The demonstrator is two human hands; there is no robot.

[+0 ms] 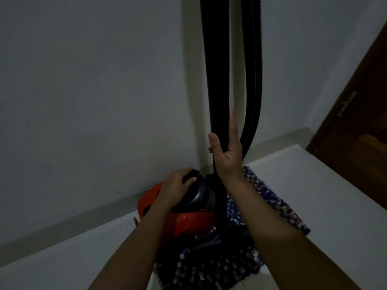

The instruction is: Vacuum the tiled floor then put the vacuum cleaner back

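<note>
A red and black vacuum cleaner (188,221) stands on a patterned mat (272,204) against the white wall. My left hand (178,188) is closed over the dark handle on top of its body. Its black tube (213,80) rises straight up out of the frame, with the ribbed black hose (254,80) hanging beside it on the right. My right hand (227,151) holds the tube low down, thumb on the left side and fingers stretched up along the right. The floor head at the bottom is hidden in shadow.
White tiled floor (314,185) spreads to the right and front left. A grey skirting (73,219) runs along the wall's foot. A dark wooden door (360,114) with a metal latch stands at the right edge. The room is dim.
</note>
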